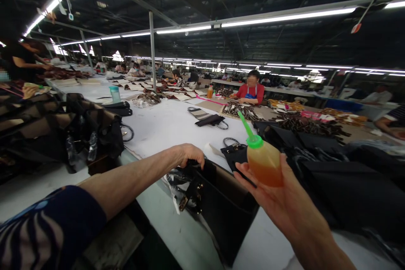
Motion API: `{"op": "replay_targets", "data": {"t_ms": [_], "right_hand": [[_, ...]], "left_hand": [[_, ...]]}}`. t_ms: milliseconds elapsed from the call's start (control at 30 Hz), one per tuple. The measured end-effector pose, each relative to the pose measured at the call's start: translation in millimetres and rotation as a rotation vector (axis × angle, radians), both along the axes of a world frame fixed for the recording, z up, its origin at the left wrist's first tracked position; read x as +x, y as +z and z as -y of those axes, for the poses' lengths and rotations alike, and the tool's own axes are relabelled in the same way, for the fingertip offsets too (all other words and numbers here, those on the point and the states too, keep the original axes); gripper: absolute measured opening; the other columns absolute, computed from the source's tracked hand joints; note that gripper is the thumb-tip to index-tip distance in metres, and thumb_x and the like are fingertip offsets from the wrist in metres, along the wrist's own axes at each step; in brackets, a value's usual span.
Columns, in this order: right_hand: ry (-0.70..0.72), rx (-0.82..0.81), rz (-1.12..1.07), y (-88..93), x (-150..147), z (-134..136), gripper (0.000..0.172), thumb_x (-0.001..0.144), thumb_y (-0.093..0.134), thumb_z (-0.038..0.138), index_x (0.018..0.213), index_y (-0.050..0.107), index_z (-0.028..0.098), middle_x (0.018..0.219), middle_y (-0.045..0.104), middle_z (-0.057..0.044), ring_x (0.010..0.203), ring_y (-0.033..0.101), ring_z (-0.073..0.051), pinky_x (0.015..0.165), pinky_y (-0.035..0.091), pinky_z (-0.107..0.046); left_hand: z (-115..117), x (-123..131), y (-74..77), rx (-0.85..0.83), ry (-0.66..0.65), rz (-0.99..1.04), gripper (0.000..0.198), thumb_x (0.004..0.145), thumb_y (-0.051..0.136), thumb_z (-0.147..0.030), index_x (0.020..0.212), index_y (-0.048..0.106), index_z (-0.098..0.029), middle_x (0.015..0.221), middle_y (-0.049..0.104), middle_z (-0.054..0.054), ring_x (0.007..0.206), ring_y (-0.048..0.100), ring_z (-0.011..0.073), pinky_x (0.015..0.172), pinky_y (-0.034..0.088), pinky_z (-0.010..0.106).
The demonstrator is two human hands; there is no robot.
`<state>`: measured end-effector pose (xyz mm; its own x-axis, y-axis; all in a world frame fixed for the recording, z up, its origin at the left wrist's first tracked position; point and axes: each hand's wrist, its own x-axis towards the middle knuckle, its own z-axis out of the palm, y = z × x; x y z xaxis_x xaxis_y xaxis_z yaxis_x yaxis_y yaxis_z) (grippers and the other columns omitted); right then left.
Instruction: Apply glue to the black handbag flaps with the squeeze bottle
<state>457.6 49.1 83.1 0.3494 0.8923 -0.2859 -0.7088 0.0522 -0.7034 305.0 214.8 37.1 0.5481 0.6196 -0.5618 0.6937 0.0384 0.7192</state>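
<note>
My right hand (278, 194) is closed around a small squeeze bottle (264, 162) of amber liquid with a green cap and a green nozzle pointing up and left. My left hand (190, 155) reaches across and grips the top edge of a black handbag (221, 202) that stands on the white table (167, 124) just in front of me. The bag's metal hardware shows at its left side. The bottle is held a little above and to the right of the bag's open top.
More black bags are piled at the left (95, 130) and right (332, 168). Leather pieces, a flat pouch (205, 118) and a teal cup (114, 93) lie on the table. A person in red (251, 90) sits across; another person stands far left.
</note>
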Motion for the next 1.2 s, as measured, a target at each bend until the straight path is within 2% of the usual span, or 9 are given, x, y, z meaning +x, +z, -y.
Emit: {"op": "replay_targets", "data": {"t_ms": [133, 200, 300, 367, 500, 667, 833, 1000, 1200], "right_hand": [[0.034, -0.029, -0.042, -2.4, 3, -2, 0.041, 0.088, 0.047, 0.043, 0.112, 0.059, 0.012, 0.100, 0.064, -0.018, 0.101, 0.057, -0.034, 0.084, 0.049, -0.051], [0.059, -0.038, -0.066, -4.9, 5, -2, 0.045, 0.086, 0.051, 0.045, 0.116, 0.057, 0.012, 0.103, 0.063, -0.019, 0.103, 0.056, -0.035, 0.085, 0.048, -0.052], [0.085, -0.018, -0.072, -7.8, 8, -1, 0.046, 0.084, 0.054, 0.044, 0.120, 0.055, 0.015, 0.111, 0.060, -0.017, 0.106, 0.055, -0.035, 0.087, 0.047, -0.052], [0.089, -0.020, -0.064, -7.5, 9, -1, 0.045, 0.085, 0.053, 0.044, 0.120, 0.055, 0.016, 0.114, 0.059, -0.016, 0.106, 0.055, -0.034, 0.088, 0.048, -0.052], [0.047, -0.020, -0.019, -3.6, 7, -3, 0.039, 0.088, 0.048, 0.041, 0.114, 0.058, 0.014, 0.109, 0.062, -0.016, 0.103, 0.056, -0.034, 0.086, 0.048, -0.053], [0.041, -0.009, 0.001, -3.4, 7, -3, 0.038, 0.086, 0.051, 0.041, 0.109, 0.060, 0.012, 0.099, 0.065, -0.016, 0.104, 0.056, -0.035, 0.087, 0.048, -0.051], [0.031, -0.004, 0.032, -4.6, 14, -1, 0.041, 0.085, 0.053, 0.043, 0.111, 0.060, 0.012, 0.100, 0.065, -0.014, 0.104, 0.055, -0.035, 0.086, 0.050, -0.050], [0.047, -0.027, 0.000, -4.8, 19, 1, 0.048, 0.081, 0.059, 0.046, 0.113, 0.058, 0.011, 0.105, 0.063, -0.016, 0.105, 0.055, -0.036, 0.084, 0.050, -0.051], [0.047, -0.010, 0.038, -6.4, 19, 1, 0.051, 0.078, 0.062, 0.046, 0.116, 0.057, 0.013, 0.108, 0.063, -0.014, 0.106, 0.054, -0.036, 0.085, 0.050, -0.051]], "left_hand": [[0, 4, 8.0, -0.080, -0.059, -0.118, 0.001, 0.059, 0.060, -0.016, 0.058, 0.060, -0.015, 0.058, 0.063, 0.004, 0.062, 0.062, 0.0221, 0.052, 0.051, 0.031], [4, 6, 11.9, -0.048, -0.106, -0.198, 0.009, 0.053, 0.069, -0.016, 0.057, 0.062, -0.015, 0.055, 0.062, 0.004, 0.062, 0.061, 0.0242, 0.053, 0.050, 0.032], [11, 5, 13.8, 0.146, -0.134, -0.253, 0.023, 0.040, 0.079, -0.020, 0.057, 0.064, -0.015, 0.054, 0.061, 0.004, 0.066, 0.060, 0.0263, 0.058, 0.049, 0.033], [15, 3, 12.4, 0.304, -0.105, -0.207, 0.031, 0.042, 0.080, -0.036, 0.062, 0.066, -0.017, 0.058, 0.062, 0.003, 0.069, 0.060, 0.0247, 0.061, 0.048, 0.030], [16, 4, 10.1, 0.439, -0.029, -0.182, 0.058, 0.046, 0.070, -0.064, 0.076, 0.069, -0.016, 0.071, 0.066, 0.006, 0.073, 0.062, 0.0249, 0.063, 0.048, 0.029], [13, 22, 14.0, 0.652, -0.093, -0.407, 0.083, 0.039, 0.060, -0.079, 0.089, 0.068, -0.013, 0.086, 0.067, 0.015, 0.085, 0.062, 0.0317, 0.070, 0.050, 0.037], [21, 28, 8.8, 0.777, -0.067, -0.416, 0.059, 0.054, 0.064, -0.060, 0.090, 0.068, -0.014, 0.091, 0.068, 0.014, 0.086, 0.063, 0.0297, 0.074, 0.050, 0.037], [31, 21, 0.0, 0.637, 0.046, -0.312, 0.044, 0.058, 0.065, -0.042, 0.089, 0.066, -0.011, 0.088, 0.067, 0.013, 0.082, 0.063, 0.0262, 0.065, 0.049, 0.029], [29, 14, -8.7, 0.330, 0.151, -0.038, 0.016, 0.060, 0.057, -0.014, 0.073, 0.064, -0.013, 0.057, 0.060, 0.001, 0.053, 0.056, 0.0148, 0.046, 0.040, 0.020]]}}
